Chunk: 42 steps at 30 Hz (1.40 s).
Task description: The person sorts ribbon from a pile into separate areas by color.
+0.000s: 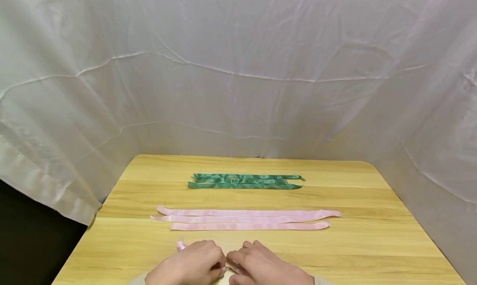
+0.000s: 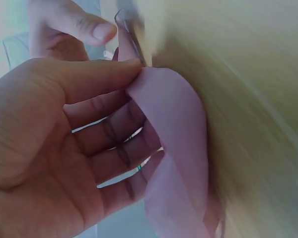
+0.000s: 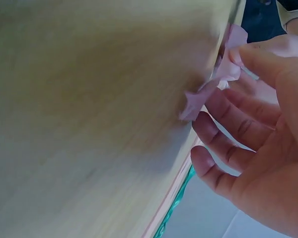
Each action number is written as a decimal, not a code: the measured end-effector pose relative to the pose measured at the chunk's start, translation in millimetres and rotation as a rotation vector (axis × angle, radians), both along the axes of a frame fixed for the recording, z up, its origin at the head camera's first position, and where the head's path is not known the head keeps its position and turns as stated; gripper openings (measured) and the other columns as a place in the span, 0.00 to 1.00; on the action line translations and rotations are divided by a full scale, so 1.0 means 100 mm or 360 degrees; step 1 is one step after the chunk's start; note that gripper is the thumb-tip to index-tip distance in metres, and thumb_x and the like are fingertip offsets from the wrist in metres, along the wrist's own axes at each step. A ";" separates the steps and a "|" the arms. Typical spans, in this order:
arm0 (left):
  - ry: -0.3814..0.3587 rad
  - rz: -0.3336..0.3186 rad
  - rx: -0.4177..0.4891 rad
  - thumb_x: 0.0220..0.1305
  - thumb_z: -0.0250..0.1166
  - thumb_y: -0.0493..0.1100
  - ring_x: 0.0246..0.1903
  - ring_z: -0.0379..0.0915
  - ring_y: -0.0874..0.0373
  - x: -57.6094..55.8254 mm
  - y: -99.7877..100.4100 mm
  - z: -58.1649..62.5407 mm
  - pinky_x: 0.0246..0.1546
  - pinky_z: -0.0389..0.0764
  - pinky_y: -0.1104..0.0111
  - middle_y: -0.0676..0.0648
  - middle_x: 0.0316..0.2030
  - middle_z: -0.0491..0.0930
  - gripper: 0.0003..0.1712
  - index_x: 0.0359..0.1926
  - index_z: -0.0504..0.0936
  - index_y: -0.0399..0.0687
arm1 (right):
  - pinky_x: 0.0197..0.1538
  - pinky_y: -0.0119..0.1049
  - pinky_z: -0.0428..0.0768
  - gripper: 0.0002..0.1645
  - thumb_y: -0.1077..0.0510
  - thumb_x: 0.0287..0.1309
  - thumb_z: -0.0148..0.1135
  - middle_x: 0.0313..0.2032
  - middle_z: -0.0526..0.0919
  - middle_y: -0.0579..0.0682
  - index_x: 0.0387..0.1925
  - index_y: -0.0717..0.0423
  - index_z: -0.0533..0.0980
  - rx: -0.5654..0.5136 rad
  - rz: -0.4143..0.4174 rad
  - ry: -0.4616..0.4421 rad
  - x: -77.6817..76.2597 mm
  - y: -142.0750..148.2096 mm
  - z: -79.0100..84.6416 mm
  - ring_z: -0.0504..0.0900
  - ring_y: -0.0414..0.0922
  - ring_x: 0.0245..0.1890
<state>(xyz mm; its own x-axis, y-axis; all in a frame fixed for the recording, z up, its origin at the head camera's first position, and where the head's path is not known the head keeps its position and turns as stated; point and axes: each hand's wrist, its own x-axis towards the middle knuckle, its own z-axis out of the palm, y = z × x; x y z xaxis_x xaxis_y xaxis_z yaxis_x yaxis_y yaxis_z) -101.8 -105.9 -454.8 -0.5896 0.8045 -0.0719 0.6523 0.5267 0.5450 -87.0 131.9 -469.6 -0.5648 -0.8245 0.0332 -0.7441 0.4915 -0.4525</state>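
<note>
My left hand (image 1: 195,261) pinches a pink satin ribbon (image 2: 181,111) between thumb and fingertips, close to the table's near edge. From that pinch the ribbon loops down past the palm, as the left wrist view shows. One end of it, a pink tip (image 1: 180,245), pokes out behind the left hand in the head view. Facing it, my right hand (image 1: 264,263) holds the same ribbon near a short loose end (image 3: 198,103), thumb on one side and fingers on the other. The knuckles hide most of the ribbon in the head view.
Several pink ribbons (image 1: 246,226) lie flat side by side on the wooden table (image 1: 372,252), just beyond the hands. Farther back rest several shorter green ribbons (image 1: 242,186). A pale curtain (image 1: 238,103) hangs around the table's back and sides.
</note>
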 end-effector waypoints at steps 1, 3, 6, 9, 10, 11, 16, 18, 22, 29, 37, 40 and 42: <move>0.0010 -0.0011 0.0011 0.70 0.68 0.40 0.15 0.46 0.73 -0.01 0.01 -0.01 0.17 0.56 0.79 0.67 0.13 0.56 0.23 0.17 0.73 0.57 | 0.37 0.25 0.58 0.11 0.42 0.81 0.52 0.25 0.65 0.29 0.43 0.38 0.77 0.0010 -0.0013 -0.0006 0.00 0.00 0.00 0.59 0.30 0.29; 0.0019 -0.0032 0.0033 0.71 0.68 0.41 0.15 0.48 0.74 -0.01 0.02 -0.01 0.19 0.57 0.80 0.66 0.14 0.58 0.21 0.19 0.76 0.57 | 0.36 0.24 0.58 0.09 0.44 0.80 0.53 0.25 0.67 0.29 0.43 0.38 0.77 0.0024 -0.0024 0.0027 0.00 -0.01 0.00 0.59 0.30 0.28; 0.0090 -0.0061 0.0066 0.72 0.67 0.42 0.17 0.51 0.75 -0.01 0.04 -0.02 0.20 0.60 0.82 0.67 0.16 0.62 0.18 0.21 0.79 0.57 | 0.39 0.23 0.61 0.08 0.46 0.79 0.56 0.29 0.77 0.27 0.44 0.39 0.81 0.0010 -0.0007 0.0129 -0.01 0.00 -0.01 0.64 0.29 0.31; 0.0136 -0.0057 0.0077 0.73 0.66 0.43 0.19 0.54 0.76 -0.02 0.05 -0.02 0.23 0.62 0.82 0.67 0.18 0.66 0.16 0.24 0.82 0.57 | 0.41 0.22 0.64 0.12 0.48 0.79 0.56 0.35 0.84 0.28 0.43 0.41 0.84 -0.0034 -0.0015 0.0229 -0.02 0.02 -0.02 0.69 0.28 0.35; 0.0142 -0.0047 0.0077 0.74 0.65 0.44 0.20 0.55 0.76 -0.03 0.05 -0.01 0.23 0.63 0.82 0.67 0.18 0.66 0.15 0.25 0.82 0.57 | 0.42 0.22 0.65 0.13 0.48 0.80 0.56 0.36 0.85 0.29 0.42 0.41 0.85 -0.0049 -0.0035 0.0252 -0.02 0.02 -0.01 0.71 0.28 0.36; 0.0139 -0.0036 0.0078 0.74 0.65 0.44 0.20 0.56 0.76 -0.03 0.05 0.00 0.24 0.63 0.82 0.67 0.18 0.66 0.15 0.26 0.81 0.57 | 0.42 0.22 0.65 0.13 0.49 0.79 0.56 0.36 0.85 0.30 0.42 0.42 0.86 -0.0063 -0.0057 0.0270 -0.02 0.03 0.00 0.71 0.28 0.36; 0.0086 0.0025 0.0121 0.74 0.64 0.43 0.19 0.55 0.75 -0.08 -0.02 0.04 0.23 0.63 0.81 0.65 0.18 0.64 0.14 0.28 0.80 0.56 | 0.40 0.23 0.66 0.10 0.52 0.76 0.60 0.36 0.82 0.33 0.41 0.44 0.87 -0.0074 -0.0244 0.0236 -0.02 0.08 0.10 0.71 0.29 0.36; 0.0073 0.0055 0.0140 0.74 0.65 0.41 0.19 0.56 0.75 -0.11 -0.06 0.06 0.23 0.63 0.81 0.65 0.18 0.65 0.12 0.29 0.81 0.56 | 0.40 0.25 0.68 0.09 0.54 0.74 0.62 0.37 0.80 0.34 0.40 0.45 0.88 -0.0076 -0.0311 0.0207 -0.04 0.10 0.13 0.72 0.30 0.37; 0.0050 0.0112 0.0156 0.75 0.64 0.42 0.20 0.58 0.75 -0.16 -0.13 0.09 0.24 0.65 0.79 0.66 0.20 0.69 0.11 0.31 0.82 0.56 | 0.41 0.28 0.69 0.09 0.55 0.73 0.63 0.36 0.79 0.34 0.36 0.45 0.87 -0.0120 -0.0390 0.0208 -0.05 0.15 0.16 0.72 0.31 0.38; 0.0029 0.0148 0.0191 0.77 0.63 0.45 0.20 0.56 0.74 -0.22 -0.20 0.16 0.25 0.64 0.77 0.65 0.20 0.66 0.09 0.34 0.82 0.56 | 0.40 0.28 0.69 0.13 0.57 0.70 0.62 0.33 0.81 0.33 0.29 0.45 0.86 -0.0178 -0.0437 0.0313 -0.07 0.26 0.19 0.74 0.33 0.37; 0.0168 0.0252 0.0224 0.75 0.64 0.44 0.21 0.55 0.73 -0.25 -0.28 0.19 0.28 0.65 0.76 0.65 0.17 0.60 0.12 0.30 0.81 0.56 | 0.42 0.34 0.75 0.10 0.58 0.69 0.63 0.34 0.81 0.32 0.31 0.46 0.85 -0.0207 -0.0557 0.0281 -0.11 0.42 0.23 0.76 0.35 0.38; 0.0287 0.0280 0.0220 0.71 0.66 0.41 0.23 0.56 0.72 -0.27 -0.33 0.20 0.31 0.65 0.74 0.65 0.17 0.62 0.13 0.26 0.80 0.58 | 0.42 0.35 0.75 0.10 0.59 0.70 0.63 0.34 0.80 0.31 0.32 0.46 0.85 -0.0225 -0.0593 0.0249 -0.12 0.48 0.23 0.76 0.35 0.38; 0.0345 0.0302 0.0216 0.68 0.67 0.40 0.23 0.58 0.72 -0.28 -0.35 0.20 0.34 0.66 0.73 0.66 0.18 0.65 0.14 0.24 0.80 0.59 | 0.42 0.34 0.75 0.10 0.59 0.70 0.64 0.34 0.80 0.31 0.32 0.46 0.85 -0.0235 -0.0611 0.0251 -0.13 0.52 0.23 0.76 0.36 0.38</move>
